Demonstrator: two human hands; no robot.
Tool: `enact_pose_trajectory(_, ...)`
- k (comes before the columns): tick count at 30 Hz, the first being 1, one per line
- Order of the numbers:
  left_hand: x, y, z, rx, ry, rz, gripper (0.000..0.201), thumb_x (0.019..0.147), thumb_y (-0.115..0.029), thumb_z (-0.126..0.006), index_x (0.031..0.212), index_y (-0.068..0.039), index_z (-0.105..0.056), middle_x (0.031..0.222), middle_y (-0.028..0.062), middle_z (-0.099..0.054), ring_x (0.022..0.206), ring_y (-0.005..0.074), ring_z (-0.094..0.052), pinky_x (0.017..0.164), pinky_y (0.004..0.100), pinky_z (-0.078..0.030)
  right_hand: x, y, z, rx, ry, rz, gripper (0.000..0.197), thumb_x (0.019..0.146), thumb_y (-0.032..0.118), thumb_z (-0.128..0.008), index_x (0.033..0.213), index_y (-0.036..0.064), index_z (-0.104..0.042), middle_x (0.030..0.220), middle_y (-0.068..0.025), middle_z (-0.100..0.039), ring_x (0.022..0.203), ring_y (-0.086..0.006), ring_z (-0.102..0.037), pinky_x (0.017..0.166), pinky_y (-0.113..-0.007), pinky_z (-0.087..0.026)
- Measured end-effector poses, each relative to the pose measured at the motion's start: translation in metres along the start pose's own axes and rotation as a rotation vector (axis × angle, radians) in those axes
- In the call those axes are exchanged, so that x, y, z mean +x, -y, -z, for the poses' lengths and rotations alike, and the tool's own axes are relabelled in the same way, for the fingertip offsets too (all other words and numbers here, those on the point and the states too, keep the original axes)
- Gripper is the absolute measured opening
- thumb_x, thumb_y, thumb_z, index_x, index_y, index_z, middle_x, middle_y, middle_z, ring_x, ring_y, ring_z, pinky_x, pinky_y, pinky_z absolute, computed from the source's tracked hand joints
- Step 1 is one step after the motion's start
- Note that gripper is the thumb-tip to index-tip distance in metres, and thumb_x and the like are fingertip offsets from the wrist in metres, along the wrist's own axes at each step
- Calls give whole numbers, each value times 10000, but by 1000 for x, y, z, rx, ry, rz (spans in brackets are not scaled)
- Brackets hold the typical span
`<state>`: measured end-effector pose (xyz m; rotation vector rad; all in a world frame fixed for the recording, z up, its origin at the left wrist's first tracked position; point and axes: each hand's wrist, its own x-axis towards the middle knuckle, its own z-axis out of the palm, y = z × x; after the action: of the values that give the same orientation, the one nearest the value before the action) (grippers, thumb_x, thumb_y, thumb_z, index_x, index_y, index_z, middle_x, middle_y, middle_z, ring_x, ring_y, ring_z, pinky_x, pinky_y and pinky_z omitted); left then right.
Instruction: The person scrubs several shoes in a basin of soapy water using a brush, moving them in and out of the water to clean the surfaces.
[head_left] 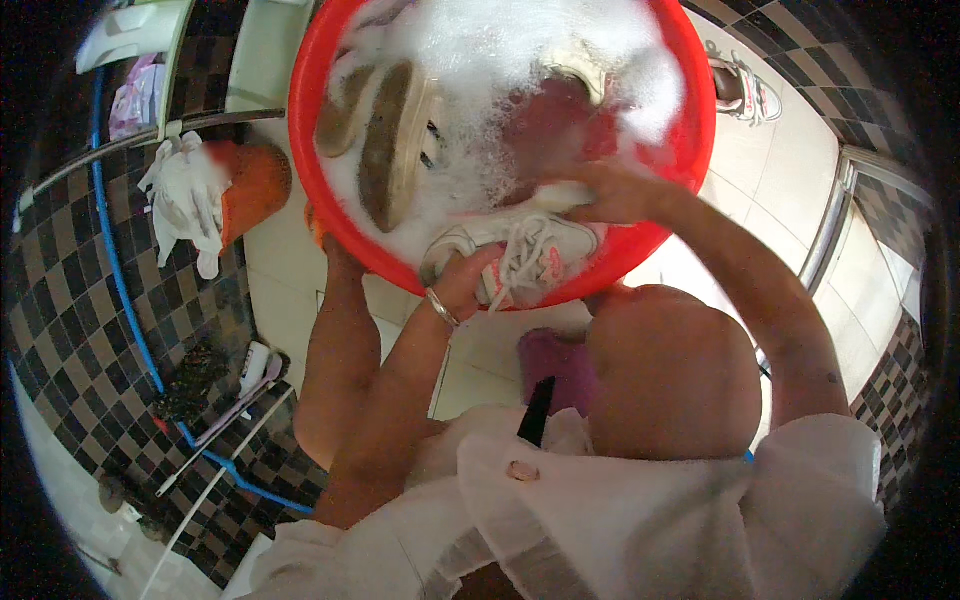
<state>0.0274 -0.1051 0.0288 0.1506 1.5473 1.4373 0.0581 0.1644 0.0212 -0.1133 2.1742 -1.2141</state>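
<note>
A white lace-up sneaker [525, 255] with pink details lies tilted at the near rim of a red basin [305, 130] full of suds. My left hand [470, 282], with a silver bangle at its wrist, is closed around the shoe's near side. On the shoe's far side is my right hand [610, 192], its fingers curled round a pale, rounded object [562, 196] that I cannot make out. More shoes soak in the foam: one with a brown sole [392, 150] turned up at the left, and a whitish shoe part [578, 68] toward the back.
Another pair of laced shoes [745, 90] stands on the tiles right of the basin. At the left is an orange bin [255, 190] with white cloth or plastic over it. A blue hose [120, 270] runs along the dark tiled wall, near a long-handled brush [190, 380].
</note>
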Motion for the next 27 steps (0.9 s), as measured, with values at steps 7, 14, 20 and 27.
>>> enact_pose_trajectory(7, 5, -19, -8, -430, -136, 567, 273, 774, -210, -547, 995, -50, -569, 903, 72, -616, 764, 201, -613, 602, 386, -519, -9, -2, 7, 119, -80, 102, 508, 706, 228, -636, 1182, 148, -478, 1115, -144, -526, 1015, -302, -516, 871, -394, -404)
enact_pose_trajectory(14, 10, -6, -3, -587, -75, 471, 309, 796, -236, -501, 1032, -42, -540, 919, 92, -608, 777, 218, -605, 622, 374, -508, -22, -3, -11, 44, -267, 98, 577, 715, 251, -628, 1239, 157, -405, 1195, -149, -470, 1095, -317, -458, 920, -387, -374)
enact_pose_trajectory(20, 3, 2, 12, -673, -9, 422, 367, 813, -264, -472, 1099, -35, -500, 988, 101, -589, 831, 240, -591, 697, 377, -491, 64, 6, -8, -3, -354, -106, 604, 754, 409, -558, 1286, 238, -328, 1193, -180, -457, 989, -361, -524, 828, -435, -422)
enact_pose_trajectory(27, 12, -2, 2, -800, -120, 348, 411, 838, -322, -429, 1130, -36, -475, 1062, 112, -555, 897, 257, -569, 720, 403, -484, 44, -33, 9, 52, -157, -277, 499, 807, 325, -534, 1261, 178, -387, 1226, -124, -447, 1012, -279, -528, 835, -380, -434)
